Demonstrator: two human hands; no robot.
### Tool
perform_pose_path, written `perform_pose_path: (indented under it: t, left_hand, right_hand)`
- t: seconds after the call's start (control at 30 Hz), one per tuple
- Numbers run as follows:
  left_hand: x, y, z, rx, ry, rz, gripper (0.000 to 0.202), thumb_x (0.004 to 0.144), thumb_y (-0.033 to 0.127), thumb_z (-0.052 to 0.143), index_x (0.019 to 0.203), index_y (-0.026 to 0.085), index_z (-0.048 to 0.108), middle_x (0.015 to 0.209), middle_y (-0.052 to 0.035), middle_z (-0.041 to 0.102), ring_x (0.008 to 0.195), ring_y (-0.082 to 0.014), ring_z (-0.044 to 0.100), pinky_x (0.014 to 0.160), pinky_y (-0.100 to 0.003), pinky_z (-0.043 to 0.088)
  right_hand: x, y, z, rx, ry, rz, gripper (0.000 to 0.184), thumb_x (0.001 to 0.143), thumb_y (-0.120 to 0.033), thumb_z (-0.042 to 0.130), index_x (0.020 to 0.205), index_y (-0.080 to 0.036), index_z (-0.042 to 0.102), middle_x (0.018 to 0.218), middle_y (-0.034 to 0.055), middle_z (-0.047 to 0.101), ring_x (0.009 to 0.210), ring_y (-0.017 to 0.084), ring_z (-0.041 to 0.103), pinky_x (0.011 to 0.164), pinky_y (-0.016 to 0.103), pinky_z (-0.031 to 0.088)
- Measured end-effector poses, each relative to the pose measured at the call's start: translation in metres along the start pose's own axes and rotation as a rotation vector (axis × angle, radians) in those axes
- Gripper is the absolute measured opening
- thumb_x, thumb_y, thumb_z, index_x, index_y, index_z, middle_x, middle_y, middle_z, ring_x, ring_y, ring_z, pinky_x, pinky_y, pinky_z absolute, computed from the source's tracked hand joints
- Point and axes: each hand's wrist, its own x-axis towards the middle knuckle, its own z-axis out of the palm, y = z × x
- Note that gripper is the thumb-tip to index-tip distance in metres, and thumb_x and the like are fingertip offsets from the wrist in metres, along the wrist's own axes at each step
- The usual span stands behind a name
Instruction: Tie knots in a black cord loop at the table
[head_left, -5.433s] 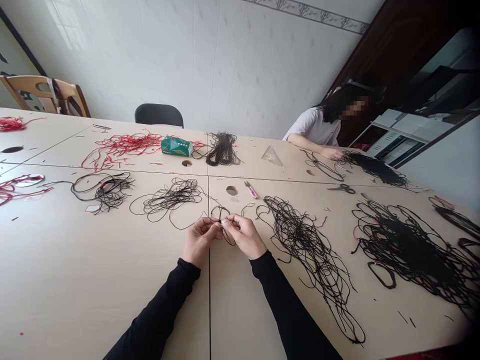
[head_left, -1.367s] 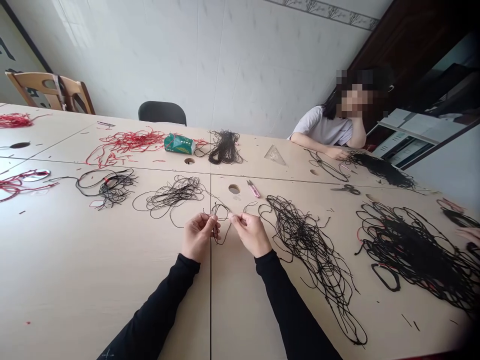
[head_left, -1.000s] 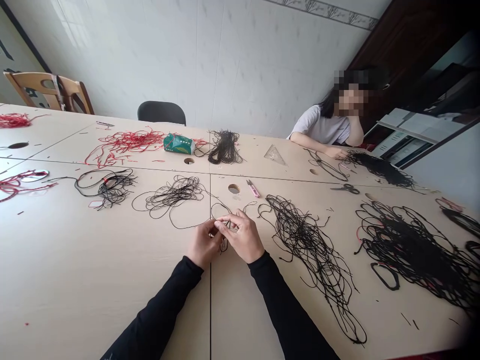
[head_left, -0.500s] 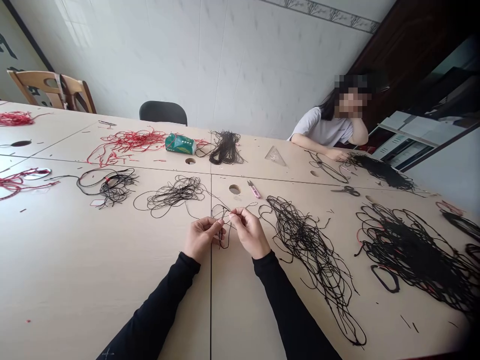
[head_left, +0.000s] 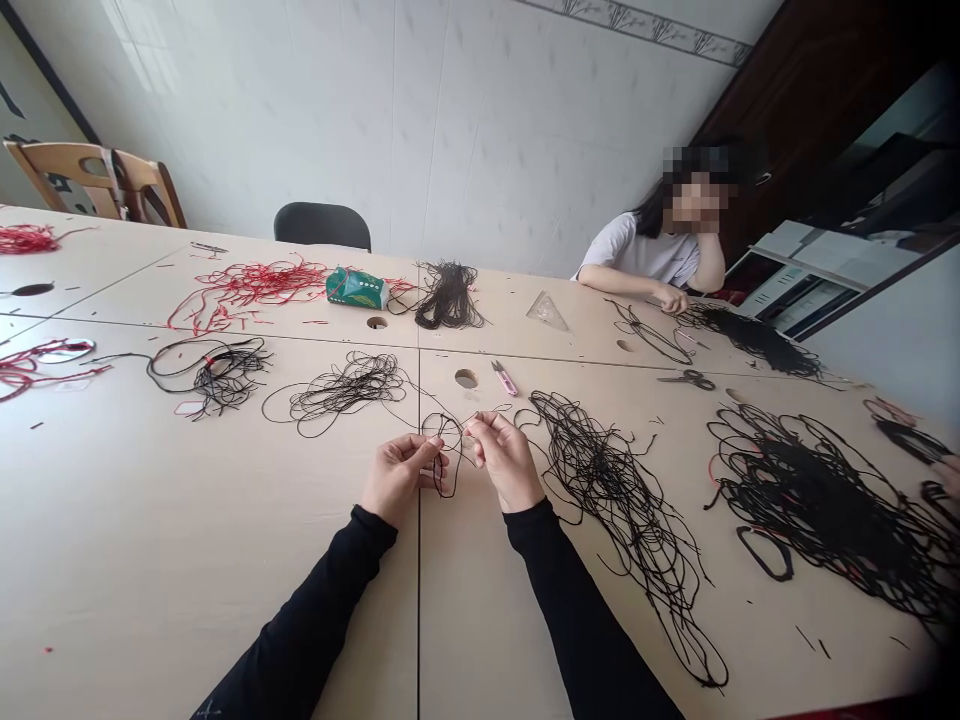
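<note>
My left hand and my right hand hover close together over the light wooden table, both in black sleeves. Each pinches the same thin black cord, which forms a small loop between the fingertips and hangs down toward the tabletop. A tangled pile of black cords lies just right of my right hand. A smaller bundle of black cords sits beyond my left hand.
Pink thread snips lie past my hands, near a round hole in the table. Red cords, a green packet, scissors and a big black tangle lie around. A person in white sits far right.
My hands met about a second ago, then drew slightly apart again. The cord loop between them has shifted. The person opposite lifted their head and now rests it on a hand.
</note>
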Motion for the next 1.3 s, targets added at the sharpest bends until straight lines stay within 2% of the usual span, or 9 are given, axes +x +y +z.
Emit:
perform_pose_path:
  t: [0.17,0.33,0.43,0.53,0.6,1.0,1.3]
  left_hand:
    - [0.001,-0.001,-0.001,-0.034,-0.012,-0.003,0.035,0.063,0.040,0.080,0.075,0.011,0.065,0.068,-0.0051,0.065,0.059,-0.0140,0.060,0.055,-0.029,0.056]
    - [0.001,-0.002,-0.001,-0.034,-0.010,-0.004,0.037,0.062,0.041,0.081,0.077,0.011,0.067,0.067,-0.0053,0.065,0.059,-0.0141,0.060,0.056,-0.030,0.056]
    - [0.000,-0.001,-0.001,-0.043,-0.003,-0.011,0.036,0.062,0.042,0.081,0.076,0.011,0.067,0.067,-0.0048,0.065,0.058,-0.0137,0.060,0.057,-0.030,0.056]
    - [0.000,0.000,0.000,-0.058,0.011,-0.013,0.036,0.063,0.042,0.080,0.075,0.011,0.066,0.066,-0.0044,0.064,0.057,-0.0134,0.060,0.057,-0.030,0.056]
    - [0.000,0.000,0.000,-0.068,0.018,-0.014,0.036,0.064,0.043,0.079,0.075,0.011,0.066,0.066,-0.0044,0.064,0.057,-0.0132,0.059,0.057,-0.030,0.056]
    - [0.000,-0.002,0.000,-0.001,-0.010,0.004,0.037,0.063,0.044,0.079,0.075,0.011,0.067,0.066,-0.0046,0.065,0.057,-0.0134,0.060,0.058,-0.030,0.057]
    - [0.001,-0.003,-0.001,-0.017,-0.020,-0.002,0.038,0.064,0.041,0.079,0.080,0.011,0.064,0.067,-0.0050,0.066,0.058,-0.0147,0.061,0.057,-0.030,0.056]
  right_hand:
    - [-0.004,0.001,0.002,-0.074,-0.105,-0.037,0.028,0.077,-0.043,0.065,0.080,-0.016,0.059,0.068,-0.0004,0.052,0.057,0.010,0.043,0.049,0.022,0.036]
    - [-0.006,-0.006,0.004,0.069,-0.197,-0.005,0.027,0.078,-0.042,0.064,0.082,-0.017,0.058,0.084,0.0054,0.063,0.065,0.012,0.050,0.057,0.024,0.044]
    - [-0.004,-0.003,0.003,0.100,-0.135,0.036,0.028,0.074,-0.042,0.068,0.081,-0.016,0.058,0.088,0.0066,0.065,0.065,0.012,0.051,0.057,0.024,0.044]
    - [0.000,0.004,0.001,0.075,-0.010,0.054,0.030,0.070,-0.042,0.072,0.079,-0.016,0.059,0.083,0.0045,0.063,0.064,0.011,0.051,0.055,0.023,0.043]
    - [0.002,0.007,0.000,0.089,0.029,0.074,0.032,0.068,-0.042,0.074,0.079,-0.016,0.060,0.079,0.0037,0.063,0.062,0.011,0.050,0.054,0.023,0.042]
    - [-0.002,0.000,0.004,0.384,-0.142,0.193,0.025,0.068,-0.032,0.076,0.078,-0.015,0.061,0.081,0.0046,0.068,0.061,0.008,0.054,0.055,0.020,0.043]
    - [-0.003,0.003,0.007,0.232,-0.056,0.185,0.032,0.063,-0.037,0.079,0.077,-0.014,0.060,0.078,0.0055,0.069,0.062,0.010,0.055,0.054,0.021,0.043]
